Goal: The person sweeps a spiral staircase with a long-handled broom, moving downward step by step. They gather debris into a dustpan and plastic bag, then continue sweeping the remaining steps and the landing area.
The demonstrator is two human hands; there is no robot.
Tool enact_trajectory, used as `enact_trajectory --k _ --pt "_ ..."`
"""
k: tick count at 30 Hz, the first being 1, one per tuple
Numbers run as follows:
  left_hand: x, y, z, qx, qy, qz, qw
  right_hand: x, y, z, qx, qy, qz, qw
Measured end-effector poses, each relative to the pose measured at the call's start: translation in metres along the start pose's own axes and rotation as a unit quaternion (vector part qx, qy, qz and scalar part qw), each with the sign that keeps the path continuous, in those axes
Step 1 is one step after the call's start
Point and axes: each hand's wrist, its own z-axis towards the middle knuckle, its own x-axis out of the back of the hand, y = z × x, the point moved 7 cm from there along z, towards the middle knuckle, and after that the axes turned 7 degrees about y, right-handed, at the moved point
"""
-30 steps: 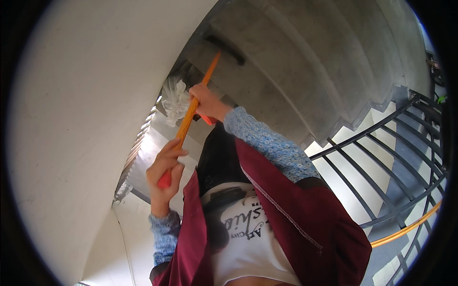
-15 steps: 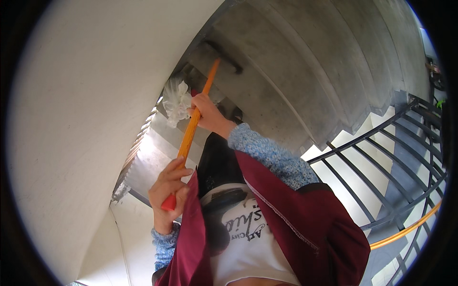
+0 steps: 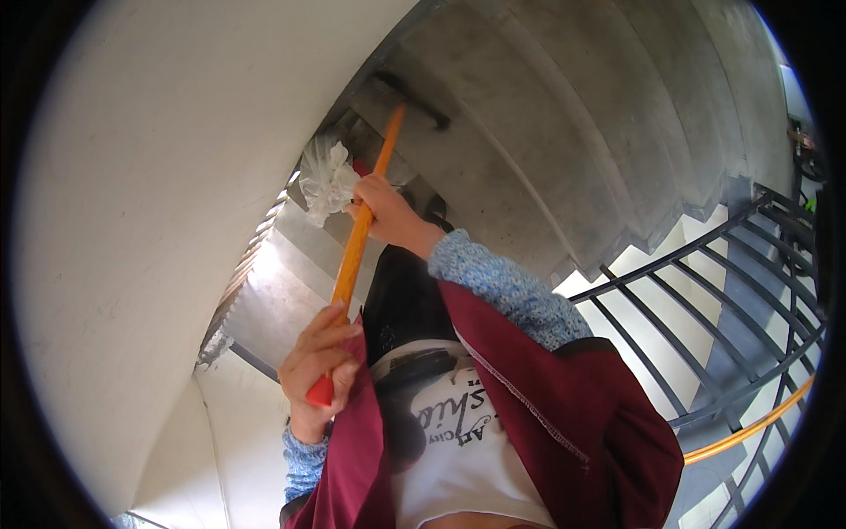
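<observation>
An orange stick [image 3: 354,251] with a red end cap slants up and away in front of me, toward a dark broom head [image 3: 414,101] on the concrete step. My right hand [image 3: 385,209] wraps round the middle of this broom. Lower down, my left hand [image 3: 319,361] is closed round its near end, with the red cap showing by the palm. A crumpled, clear-and-white plastic bag [image 3: 326,181] is just left of my right hand. Behind my right hand shows a bit of something red, mostly hidden.
Concrete stairs [image 3: 564,115] curve from the far side toward the right. A pale wall [image 3: 194,150] fills the left. Dark metal railings [image 3: 696,291] with a yellow handrail [image 3: 749,429] stand at the right. More steps [image 3: 291,264] lie at lower left.
My left hand and the broom's near end have shifted slightly right and down. My right hand has moved a little right, and the dark broom head a touch right.
</observation>
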Motion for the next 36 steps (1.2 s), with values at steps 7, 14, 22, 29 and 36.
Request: enact_trajectory --k 7,14,22,29,36 --pt "-0.034 -0.045 0.015 0.085 0.057 -0.038 0.994 0.009 0.049 0.014 0.005 -0.024 -0.018 1.0" --pt "-0.001 0.035 -0.009 -0.031 0.006 0.083 0.996 -0.037 -0.023 -0.027 0.061 -0.093 0.06 0.992" --pt "-0.021 0.032 0.007 -0.049 -0.036 0.007 0.998 0.041 -0.021 -0.035 -0.026 0.032 -0.028 0.999" --pt "-0.035 0.032 0.015 -0.053 -0.113 0.049 0.991 -0.004 -0.013 -0.055 -0.056 0.044 0.065 0.995" --pt "-0.009 0.07 0.008 -0.08 -0.113 0.01 0.99 0.034 -0.049 -0.06 -0.019 0.111 0.006 0.994"
